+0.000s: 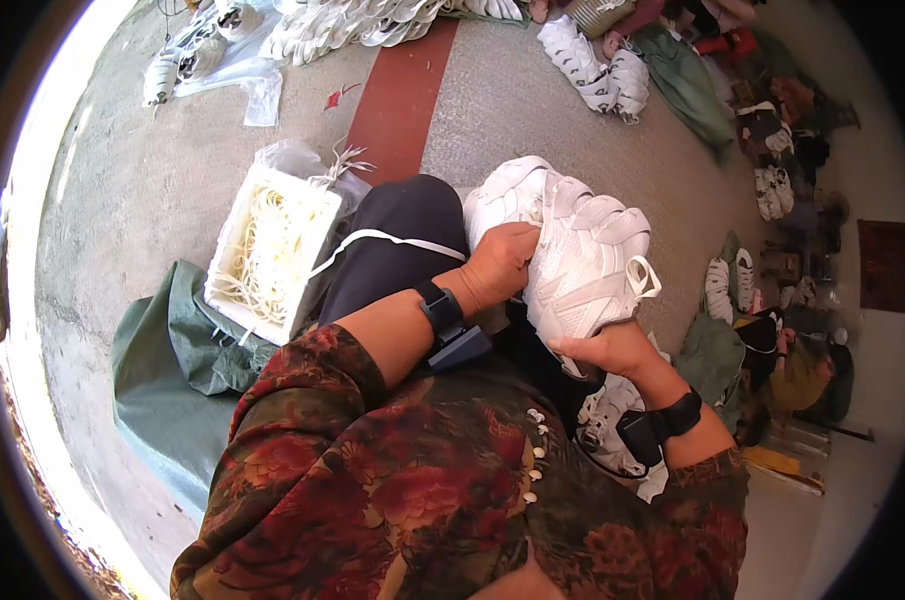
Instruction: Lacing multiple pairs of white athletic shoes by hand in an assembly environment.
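Observation:
My right hand (pixel 618 352) grips the near end of a white mesh shoe upper (pixel 578 285), its thumb lying along the edge. Further white padded pieces (pixel 508 190) show against its far left side; I cannot tell whether they are separate uppers. A white loop (pixel 645 278) stands out on the right side of the upper. Closed at the upper's left edge, my left hand (pixel 503 262) pinches a white shoelace, most of it hidden by the fingers. A white lace (pixel 393 238) runs from the box over my dark-clad knee (pixel 408 205) and passes out of sight at my left wrist.
Left of my knee, a white box (pixel 293 310) full of pale laces (pixel 273 235) stands by green cloth (pixel 168 340). More white uppers (pixel 613 435) lie by my right forearm. Piles of white uppers (pixel 348 30) and green sacks (pixel 678 85) cover the far floor.

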The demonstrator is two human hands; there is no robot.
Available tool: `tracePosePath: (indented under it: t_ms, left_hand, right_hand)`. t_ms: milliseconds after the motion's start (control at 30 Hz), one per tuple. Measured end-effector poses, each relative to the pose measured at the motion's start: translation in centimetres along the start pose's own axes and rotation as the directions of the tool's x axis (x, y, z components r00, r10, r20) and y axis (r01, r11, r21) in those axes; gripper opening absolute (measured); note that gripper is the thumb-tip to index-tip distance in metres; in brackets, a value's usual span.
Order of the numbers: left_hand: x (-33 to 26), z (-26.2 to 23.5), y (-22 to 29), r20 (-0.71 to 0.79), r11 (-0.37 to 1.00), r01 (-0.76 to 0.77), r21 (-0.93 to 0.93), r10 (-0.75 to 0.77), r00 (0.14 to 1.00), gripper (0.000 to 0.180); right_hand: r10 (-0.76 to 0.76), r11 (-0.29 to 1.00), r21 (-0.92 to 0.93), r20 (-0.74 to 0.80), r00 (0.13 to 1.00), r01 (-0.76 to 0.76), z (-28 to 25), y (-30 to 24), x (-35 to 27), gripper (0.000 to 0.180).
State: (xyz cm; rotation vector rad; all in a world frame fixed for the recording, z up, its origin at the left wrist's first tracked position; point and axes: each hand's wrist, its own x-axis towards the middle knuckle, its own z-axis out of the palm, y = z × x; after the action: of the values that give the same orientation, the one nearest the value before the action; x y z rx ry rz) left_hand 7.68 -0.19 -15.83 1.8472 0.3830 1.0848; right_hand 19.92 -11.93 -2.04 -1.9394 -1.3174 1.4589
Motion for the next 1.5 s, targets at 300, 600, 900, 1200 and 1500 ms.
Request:
tracePosePath:
  t_ms: [300,600,900,1200,1500]
  left_hand:
    - [-0.3,-1.7,-1.7,-0.081,0.96,0.244,0.134,-0.235,0.969,0.026]
    - [1.7,-1.7,-1.3,-0.336,0.867,0.408,-0.286,-0.489,0.805,0.02]
    - [6.2,0.2,9.4,0.347,0.962,-0.207,-0.179,0.258,0.902,0.035]
    - [6.2,-0.1,10.2,0.483,0.98,-0.088,-0.176,0.164,0.86,0.054]
    - [5.8,-0.3,9.9,0.461,0.98,-0.191,-0.06,0.197,0.865,0.055]
  right_hand:
    - [-0.233,0.831,-0.496,0.102,0.967,0.253,3.1,-2.1,0.8,0.081]
    - [-0.121,0.821,-0.544,0.131,0.984,0.174,-0.4,0.2,6.2,0.074]
    - [-0.629,0.771,-0.134,-0.003,0.778,0.623,0.0,2.1,3.6,0.027]
    - [-0.577,0.803,-0.354,-0.256,0.776,0.48,4.0,1.0,3.0,0.022]
    - [-0.702,0.68,-0.524,-0.668,0.247,0.513,6.2,1.9,0.3,0.009]
